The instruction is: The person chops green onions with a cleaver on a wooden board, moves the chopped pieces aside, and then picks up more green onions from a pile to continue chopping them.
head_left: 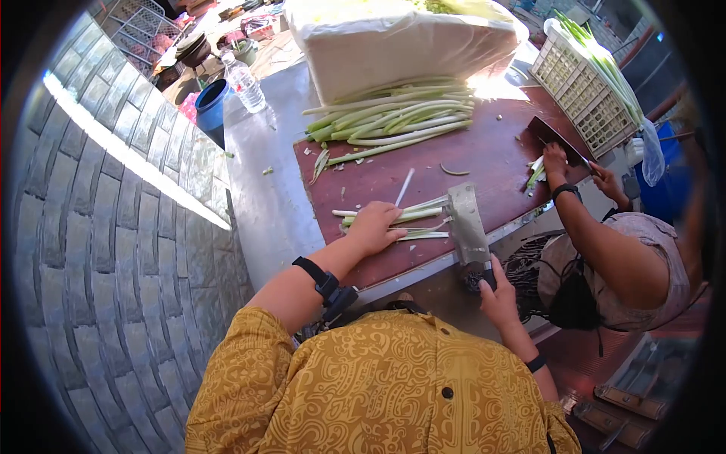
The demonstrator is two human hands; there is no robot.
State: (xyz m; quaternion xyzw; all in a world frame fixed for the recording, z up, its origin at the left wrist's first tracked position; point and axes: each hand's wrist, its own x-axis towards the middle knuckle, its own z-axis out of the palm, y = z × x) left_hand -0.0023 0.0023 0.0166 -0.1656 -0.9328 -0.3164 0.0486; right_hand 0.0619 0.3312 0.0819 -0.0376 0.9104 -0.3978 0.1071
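Observation:
My left hand [373, 229] presses down on a small bunch of green onions [423, 211] on the reddish-brown board [363, 178], its fingers curved over the stalks. A cleaver [469, 227] is in my right hand [499, 296], which is closed round its dark handle. The broad blade stands at the right ends of the stalks, close over the board. One loose white stalk [405, 187] lies just beyond my left fingers. Farther back on the board rests a large pile of green onions [401, 121], with trimmed scraps around it.
A large white container [401, 57] lined with plastic stands behind the pile. At right, a person [605, 257] cuts greens with another cleaver [558, 144]. A crate of green onions [586, 91] is beyond them. A water bottle [246, 85] stands near the brick wall [113, 250] at left.

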